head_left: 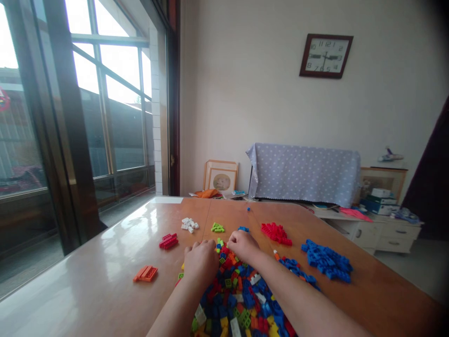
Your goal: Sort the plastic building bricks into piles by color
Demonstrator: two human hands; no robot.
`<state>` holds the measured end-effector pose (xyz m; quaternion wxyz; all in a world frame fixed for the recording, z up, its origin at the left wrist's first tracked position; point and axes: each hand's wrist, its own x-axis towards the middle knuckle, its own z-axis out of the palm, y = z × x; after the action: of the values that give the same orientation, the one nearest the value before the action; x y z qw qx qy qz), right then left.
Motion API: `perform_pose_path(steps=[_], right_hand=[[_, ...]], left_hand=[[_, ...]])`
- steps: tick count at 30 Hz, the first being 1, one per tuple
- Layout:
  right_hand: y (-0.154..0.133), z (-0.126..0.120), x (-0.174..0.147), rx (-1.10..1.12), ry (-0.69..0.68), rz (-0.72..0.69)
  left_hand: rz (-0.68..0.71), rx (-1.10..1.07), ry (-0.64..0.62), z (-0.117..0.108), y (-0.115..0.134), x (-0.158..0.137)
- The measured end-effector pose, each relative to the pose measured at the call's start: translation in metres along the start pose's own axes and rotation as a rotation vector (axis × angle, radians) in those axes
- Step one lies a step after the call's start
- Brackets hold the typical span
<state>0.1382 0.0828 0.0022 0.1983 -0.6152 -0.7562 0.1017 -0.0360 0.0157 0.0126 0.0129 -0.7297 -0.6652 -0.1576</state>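
Hands with curled fingers sit at the far end of a big mixed heap of small plastic toy bricks [242, 295] on a shiny brown wooden table [115, 262]. The left hand [201, 260] and the right hand [242, 245] are close but apart, both bent narrow. I cannot tell if either holds a brick.

Just past the right hand lie a few blue plastic bricks [243, 229], and near them is a pile of lime green bricks [218, 227]. Toward the table's left edge are piles of white bricks [190, 225], dark pinkish-red bricks [169, 241] and flat orange bricks [145, 274]. Toward the right edge are piles of bright red bricks [276, 233] and many blue bricks [327, 260]. One tiny blue piece [248, 209] is close to the far edge.

These one-colour piles look done so far. The heap has lots of colours mixed up, so much seems left.

I see no bowl or tray holding bricks. Past the table's far right corner, a white cabinet [368, 234] has shut drawers, so what is inside is hidden.
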Motion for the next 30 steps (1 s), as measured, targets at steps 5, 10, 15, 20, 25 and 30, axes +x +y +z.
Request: perform_pose_path(steps=[5,10,15,20,25,30], right_hand=[[0.006,-0.002,0.003,0.033,-0.018,-0.037],[0.000,0.010,0.003,0.049,-0.011,-0.090],[-0.004,0.019,0.002,0.090,0.023,-0.111],[0.009,0.015,0.007,0.197,0.069,-0.090],[0.053,0.002,0.020,0.243,0.153,0.022],[0.112,-0.021,0.033,0.182,0.241,0.196]], left_hand=[[-0.012,0.016,-0.019,0.001,0.000,0.000],[-0.001,0.015,-0.021,0.001,0.001,0.000],[0.004,0.002,-0.042,-0.003,0.002,0.000],[0.004,0.003,-0.048,-0.007,0.004,-0.001],[0.003,-0.001,-0.060,-0.012,0.007,-0.002],[-0.002,0.001,-0.072,-0.014,0.008,-0.002]])
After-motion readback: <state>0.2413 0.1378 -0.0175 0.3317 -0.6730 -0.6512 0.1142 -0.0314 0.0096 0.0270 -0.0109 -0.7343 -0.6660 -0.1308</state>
